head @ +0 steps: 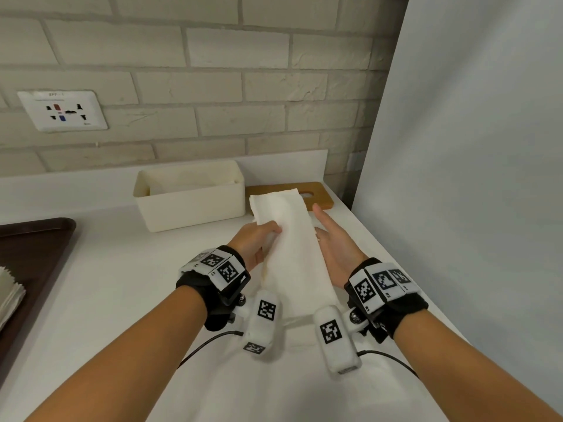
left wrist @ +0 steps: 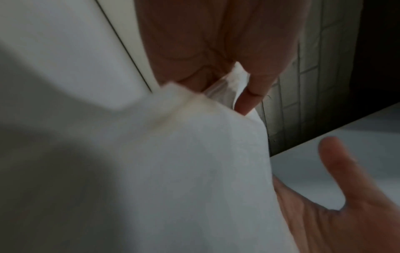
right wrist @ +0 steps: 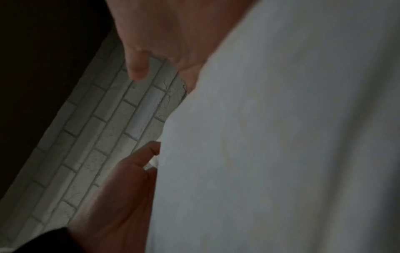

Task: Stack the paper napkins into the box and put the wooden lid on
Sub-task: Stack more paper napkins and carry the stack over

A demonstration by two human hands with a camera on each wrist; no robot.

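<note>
On a white counter (head: 106, 284) against a far brick wall (head: 213, 86), the left hand (head: 254, 240) grips a napkin (head: 294, 254) while the right hand (head: 335, 248) lies flat-fingered against it.

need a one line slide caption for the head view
Left hand grips a stack of napkins, right hand open beside it, before the open box and wooden lid.

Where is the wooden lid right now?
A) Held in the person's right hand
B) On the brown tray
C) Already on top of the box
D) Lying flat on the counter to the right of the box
D: the wooden lid lies flat on the counter, right of the open box, partly hidden behind the napkins held between both hands.
</note>
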